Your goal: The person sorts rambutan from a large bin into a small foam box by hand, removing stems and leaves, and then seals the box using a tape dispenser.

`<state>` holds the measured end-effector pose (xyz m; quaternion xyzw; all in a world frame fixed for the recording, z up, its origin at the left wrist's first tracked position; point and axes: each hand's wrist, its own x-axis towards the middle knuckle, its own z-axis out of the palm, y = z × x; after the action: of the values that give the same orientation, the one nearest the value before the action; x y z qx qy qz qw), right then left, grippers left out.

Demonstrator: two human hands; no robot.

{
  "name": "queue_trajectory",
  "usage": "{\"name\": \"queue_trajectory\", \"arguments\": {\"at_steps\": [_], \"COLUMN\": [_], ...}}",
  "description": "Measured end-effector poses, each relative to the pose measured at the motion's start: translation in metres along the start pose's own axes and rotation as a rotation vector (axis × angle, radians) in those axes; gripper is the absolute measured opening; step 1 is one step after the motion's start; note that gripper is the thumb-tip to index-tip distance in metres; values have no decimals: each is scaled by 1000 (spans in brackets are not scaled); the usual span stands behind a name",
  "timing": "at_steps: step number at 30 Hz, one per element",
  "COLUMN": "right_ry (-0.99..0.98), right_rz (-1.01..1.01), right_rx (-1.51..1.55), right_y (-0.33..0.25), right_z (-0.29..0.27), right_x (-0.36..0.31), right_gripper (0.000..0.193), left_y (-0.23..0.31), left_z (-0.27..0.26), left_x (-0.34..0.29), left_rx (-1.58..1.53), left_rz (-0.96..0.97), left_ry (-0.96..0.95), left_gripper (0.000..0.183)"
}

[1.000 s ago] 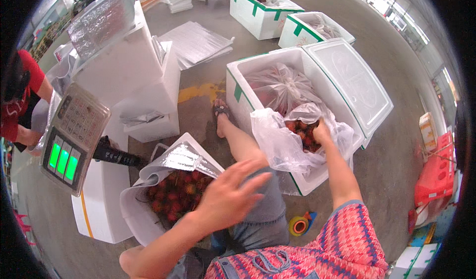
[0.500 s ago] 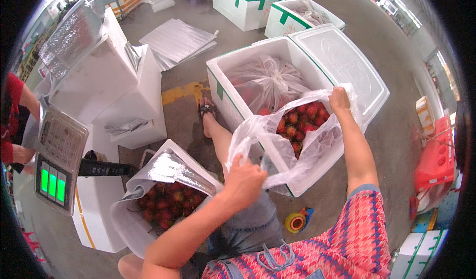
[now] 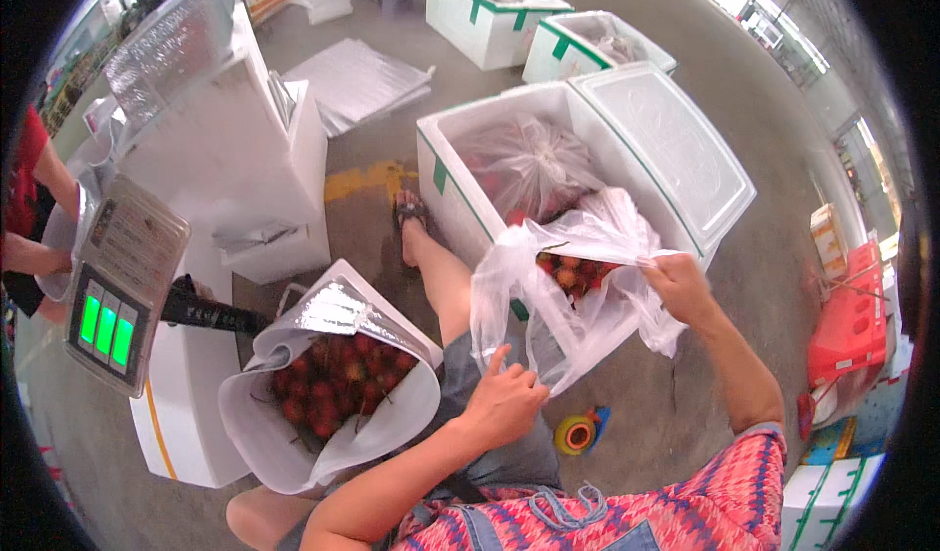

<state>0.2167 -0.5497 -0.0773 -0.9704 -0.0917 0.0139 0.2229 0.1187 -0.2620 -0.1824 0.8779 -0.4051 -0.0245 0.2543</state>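
Note:
A clear plastic bag (image 3: 587, 347) of red rambutans (image 3: 576, 275) sits in the near part of a white foam box (image 3: 458, 191) in front of me. My right hand (image 3: 681, 287) is closed on the right side of its mouth. At the near left, my left hand (image 3: 501, 401) pinches the bag's edge, with its index finger raised. Between my hands the film is stretched, and it covers part of the fruit. Behind it in the same box lies a gathered bag (image 3: 539, 164), with reddish fruit showing through.
By my left forearm stands a foil-lined box (image 3: 235, 424) of rambutans. A scale display (image 3: 108, 326) stands farther left, near another person's arm (image 3: 44, 252). The foam lid (image 3: 676, 149) rests at the box's far right. A tape dispenser (image 3: 578, 433) lies on the floor.
My right hand has come down toward me, drawing the bag's right side over, so the opening is narrower and less fruit shows. My left hand has moved slightly nearer and right.

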Motion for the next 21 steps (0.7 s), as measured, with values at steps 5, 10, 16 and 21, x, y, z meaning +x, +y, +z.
{"name": "queue_trajectory", "arguments": {"at_steps": [5,10,16,21], "right_ry": [165,345,436,139], "right_rz": [64,-12,-136,399], "right_rx": [130,43,-362,-590], "right_y": [-41,16,100,66], "right_z": [-16,-5,-49,-81], "right_x": [27,116,166,167], "right_gripper": [52,51,44,85], "left_y": [-7,-13,8,18], "left_z": [6,5,22,47], "left_x": [-2,4,10,22], "left_rx": [-50,-5,6,-97], "left_rz": [6,-18,7,49], "left_ry": [-4,-73,-85,-106], "left_gripper": [8,11,21,29]}}
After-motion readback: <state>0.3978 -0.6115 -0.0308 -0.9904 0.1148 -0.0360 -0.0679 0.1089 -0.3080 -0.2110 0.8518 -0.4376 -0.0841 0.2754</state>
